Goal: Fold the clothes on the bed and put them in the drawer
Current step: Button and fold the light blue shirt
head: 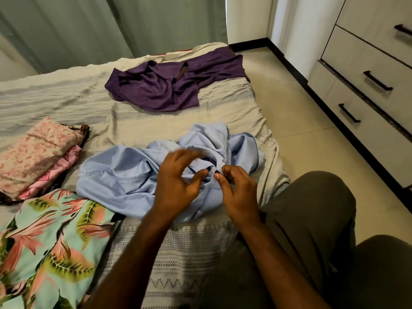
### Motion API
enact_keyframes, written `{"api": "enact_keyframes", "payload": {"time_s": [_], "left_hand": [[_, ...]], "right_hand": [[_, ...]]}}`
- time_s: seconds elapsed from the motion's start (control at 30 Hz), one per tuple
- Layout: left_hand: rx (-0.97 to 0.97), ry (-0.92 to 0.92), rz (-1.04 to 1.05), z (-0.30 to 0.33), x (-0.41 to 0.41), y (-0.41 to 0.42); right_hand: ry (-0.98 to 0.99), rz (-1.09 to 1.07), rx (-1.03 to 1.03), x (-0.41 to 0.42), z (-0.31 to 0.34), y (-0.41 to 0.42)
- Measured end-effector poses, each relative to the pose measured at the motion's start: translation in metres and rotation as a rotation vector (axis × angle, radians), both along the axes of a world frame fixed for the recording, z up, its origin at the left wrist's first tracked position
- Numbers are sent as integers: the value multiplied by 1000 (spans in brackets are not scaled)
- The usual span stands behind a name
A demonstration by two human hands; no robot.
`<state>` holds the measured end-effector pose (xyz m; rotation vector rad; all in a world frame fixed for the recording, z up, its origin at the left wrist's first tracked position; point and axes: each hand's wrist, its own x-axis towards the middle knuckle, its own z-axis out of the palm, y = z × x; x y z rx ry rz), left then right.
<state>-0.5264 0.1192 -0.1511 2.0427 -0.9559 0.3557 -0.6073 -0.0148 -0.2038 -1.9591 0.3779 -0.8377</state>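
A crumpled light blue shirt (124, 175) lies in the middle of the bed (178, 253). My left hand (178, 181) hovers over it with fingers spread and the thumb touching a fold. Beside it, my right hand (236, 192) pinches the blue fabric between thumb and fingers near a dark button. A purple garment (160, 88) lies unfolded at the far end of the bed. A floral teal shirt (51, 246) lies at the near left. A stack of folded pink patterned clothes (33, 155) rests on the left.
A white chest of drawers with black handles (365, 90) stands to the right, across a strip of tiled floor (296, 130); its drawers are closed. Green curtains (111, 25) hang behind the bed. My knee in dark trousers (312, 219) rests at the bed's right edge.
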Motion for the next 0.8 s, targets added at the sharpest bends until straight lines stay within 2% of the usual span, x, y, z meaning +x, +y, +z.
{"api": "enact_keyframes", "payload": {"time_s": [0.03, 0.1, 0.17, 0.23, 0.33, 0.5, 0.67, 0.8], "left_hand": [[134, -55, -114, 8, 14, 1], [354, -52, -373, 19, 31, -10], [383, 41, -573, 21, 42, -19], [338, 158, -641, 22, 50, -24], [234, 230, -552, 24, 52, -22], [30, 99, -372, 7, 33, -20], [-43, 35, -163, -17, 6, -17], [-164, 158, -8, -29, -14, -22]], "right_hand": [[-4, 22, -30, 1, 1, 0], [-12, 58, -82, 1, -1, -4], [-24, 72, -113, 1, -3, -4], [-20, 54, -140, 1, -4, -6], [-45, -22, -163, 2, -3, -7], [-106, -122, -174, 5, 0, -6], [-112, -125, -232, 2, 1, -4], [-106, -107, -298, 1, 1, -2]]}}
